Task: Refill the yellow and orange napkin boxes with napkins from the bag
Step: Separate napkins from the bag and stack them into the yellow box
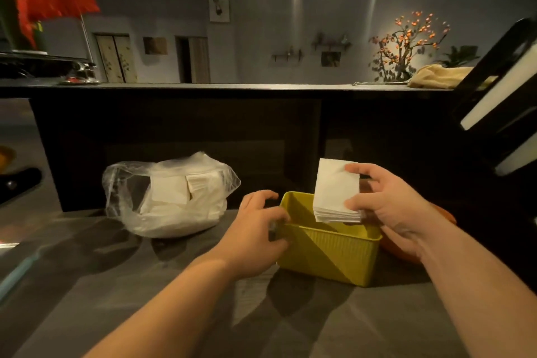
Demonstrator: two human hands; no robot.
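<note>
Just above the mouth of the yellow ribbed plastic napkin box (328, 253), the right hand (386, 206) holds a stack of white folded paper napkins (334, 192) upright. It pinches the stack's right edge between thumb and fingers (363, 168), with the rest of the stack sticking out to their left. The left hand (255, 229) curls its fingers round the box's left end, apparently steadying it on the grey worktop (116, 285).

The stack should be light and soft, and its loose sheets are likely to fan or slide unless squeezed across the full thickness. A hold near mid-height looks safest. The napkins are clean and rectangular, with layered edges showing at the bottom.

The clear plastic bag of napkins (168, 195) lies left of the left fingers. The round orange napkin box (398, 253) shows only in slivers under the right hand.
</note>
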